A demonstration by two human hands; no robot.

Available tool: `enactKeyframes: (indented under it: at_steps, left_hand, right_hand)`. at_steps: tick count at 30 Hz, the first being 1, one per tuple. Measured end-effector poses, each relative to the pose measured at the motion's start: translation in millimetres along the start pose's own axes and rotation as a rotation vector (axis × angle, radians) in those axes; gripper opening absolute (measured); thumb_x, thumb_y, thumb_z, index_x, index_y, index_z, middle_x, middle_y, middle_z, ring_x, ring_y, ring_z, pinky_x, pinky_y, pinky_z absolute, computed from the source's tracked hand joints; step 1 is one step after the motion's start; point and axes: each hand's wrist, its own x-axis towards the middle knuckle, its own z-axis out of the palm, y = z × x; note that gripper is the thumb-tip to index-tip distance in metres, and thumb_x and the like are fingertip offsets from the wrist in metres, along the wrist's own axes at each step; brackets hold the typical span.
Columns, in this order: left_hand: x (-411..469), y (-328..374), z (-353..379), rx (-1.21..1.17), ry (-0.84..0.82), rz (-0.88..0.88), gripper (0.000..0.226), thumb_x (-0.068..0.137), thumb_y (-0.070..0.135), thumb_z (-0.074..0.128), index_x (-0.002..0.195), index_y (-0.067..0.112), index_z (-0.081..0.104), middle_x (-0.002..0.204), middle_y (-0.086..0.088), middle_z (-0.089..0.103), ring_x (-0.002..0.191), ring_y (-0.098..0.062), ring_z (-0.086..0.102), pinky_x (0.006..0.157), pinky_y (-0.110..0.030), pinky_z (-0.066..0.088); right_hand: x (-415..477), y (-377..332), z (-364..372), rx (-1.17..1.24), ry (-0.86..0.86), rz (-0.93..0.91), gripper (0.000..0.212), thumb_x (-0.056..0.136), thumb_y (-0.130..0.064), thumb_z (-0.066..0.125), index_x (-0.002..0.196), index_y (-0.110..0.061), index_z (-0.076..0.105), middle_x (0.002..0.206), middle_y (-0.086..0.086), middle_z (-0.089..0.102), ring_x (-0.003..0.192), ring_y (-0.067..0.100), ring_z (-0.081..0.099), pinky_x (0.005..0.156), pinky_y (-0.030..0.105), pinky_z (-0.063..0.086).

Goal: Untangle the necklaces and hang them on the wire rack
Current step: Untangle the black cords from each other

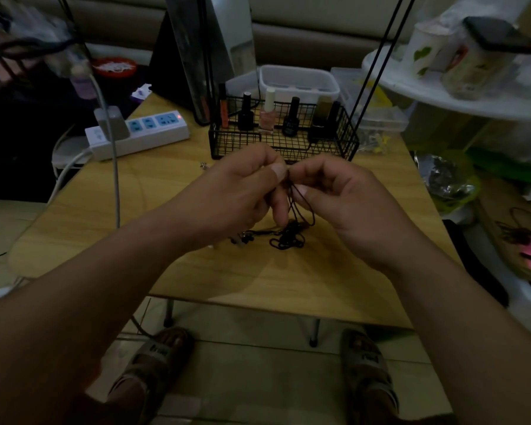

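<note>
A tangle of black cord necklaces [288, 239] lies on the wooden table [288, 280], with a few strands pulled up from it. My left hand [236, 197] and my right hand [344, 200] meet above the tangle and both pinch the raised cords between thumb and fingers. Small pendants or beads [242, 239] lie at the tangle's left end, partly hidden under my left hand. The black wire rack [284, 139] stands behind my hands at the table's far side, its tall thin uprights [377, 65] rising out of view.
Several nail polish bottles [269, 113] stand in the wire rack's basket. A white power strip [138, 133] with a plugged cable lies far left. A white plastic tub [298, 82] sits behind the rack. Cluttered shelves and bags fill the right side.
</note>
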Motion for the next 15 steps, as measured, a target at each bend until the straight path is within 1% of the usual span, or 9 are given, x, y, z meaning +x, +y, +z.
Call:
enactKeyframes:
  at_steps: [3, 5, 7, 8, 10, 11, 13, 15]
  left_hand:
    - [1.2, 0.3, 2.0, -0.001, 0.0, -0.001, 0.017, 0.112, 0.021, 0.04, 0.103, 0.009, 0.05, 0.073, -0.017, 0.069, 0.047, -0.018, 0.033, 0.045, -0.033, 0.022]
    - [2.0, 0.8, 2.8, 0.004, 0.001, -0.002, 0.018, 0.112, 0.021, 0.042, 0.102, 0.01, 0.051, 0.071, -0.016, 0.068, 0.047, -0.017, 0.034, 0.044, -0.03, 0.024]
    - [2.7, 0.4, 2.7, 0.044, 0.012, -0.003, 0.016, 0.111, 0.022, 0.044, 0.105, 0.011, 0.052, 0.07, -0.013, 0.067, 0.048, -0.016, 0.037, 0.045, -0.03, 0.028]
    - [2.8, 0.1, 2.4, 0.065, 0.019, -0.001, 0.013, 0.111, 0.021, 0.045, 0.107, 0.012, 0.053, 0.069, -0.011, 0.067, 0.049, -0.015, 0.038, 0.046, -0.029, 0.029]
    - [2.5, -0.9, 1.0, 0.066, 0.027, 0.0, 0.01, 0.107, 0.013, 0.047, 0.112, 0.015, 0.055, 0.071, -0.008, 0.067, 0.05, -0.013, 0.039, 0.046, -0.027, 0.031]
    - [2.2, -1.6, -0.3, 0.061, 0.031, 0.0, 0.015, 0.104, 0.009, 0.049, 0.114, 0.018, 0.056, 0.074, -0.008, 0.067, 0.051, -0.013, 0.039, 0.046, -0.028, 0.031]
    - [1.1, -2.9, -1.9, 0.09, 0.03, 0.013, 0.02, 0.1, 0.007, 0.054, 0.113, 0.021, 0.058, 0.082, -0.007, 0.069, 0.053, -0.013, 0.042, 0.047, -0.029, 0.034]
    - [-0.3, -4.5, -2.4, 0.162, 0.027, 0.045, 0.016, 0.1, 0.013, 0.062, 0.111, 0.024, 0.06, 0.086, -0.001, 0.068, 0.053, -0.005, 0.048, 0.05, -0.023, 0.039]
  right_hand:
    - [-1.3, 1.5, 0.6, 0.009, 0.008, -0.008, 0.006, 0.097, -0.01, 0.068, 0.103, -0.011, 0.07, 0.094, 0.001, 0.075, 0.091, 0.01, 0.071, 0.082, 0.025, 0.055]
    - [-2.7, 1.6, 1.8, 0.011, 0.016, -0.011, 0.005, 0.098, -0.012, 0.069, 0.101, -0.008, 0.07, 0.089, -0.001, 0.073, 0.086, 0.008, 0.069, 0.079, 0.024, 0.054]
    - [-4.1, 1.8, 2.1, 0.037, 0.035, 0.015, 0.01, 0.099, -0.015, 0.067, 0.101, -0.006, 0.068, 0.09, 0.0, 0.074, 0.089, 0.014, 0.072, 0.084, 0.029, 0.058]
    - [-4.5, 1.5, 1.5, 0.055, 0.04, 0.037, 0.01, 0.1, -0.017, 0.065, 0.1, -0.007, 0.068, 0.093, 0.002, 0.076, 0.093, 0.019, 0.073, 0.089, 0.036, 0.059]
    - [-4.5, 0.7, 1.0, 0.125, 0.033, 0.093, 0.011, 0.102, -0.016, 0.061, 0.098, -0.008, 0.068, 0.095, 0.009, 0.077, 0.098, 0.029, 0.073, 0.095, 0.046, 0.058]
    - [-4.1, 0.0, 0.8, 0.18, 0.026, 0.125, 0.012, 0.103, -0.015, 0.058, 0.098, -0.008, 0.067, 0.093, 0.011, 0.076, 0.097, 0.032, 0.074, 0.095, 0.048, 0.057]
    - [-3.5, -1.9, 0.5, 0.279, 0.009, 0.183, 0.013, 0.104, -0.012, 0.053, 0.098, -0.009, 0.064, 0.086, 0.009, 0.074, 0.091, 0.032, 0.074, 0.09, 0.048, 0.056]
    - [-3.4, -3.7, -0.4, 0.32, -0.013, 0.212, 0.014, 0.105, -0.012, 0.05, 0.1, -0.008, 0.062, 0.081, 0.007, 0.07, 0.085, 0.03, 0.073, 0.084, 0.045, 0.056]
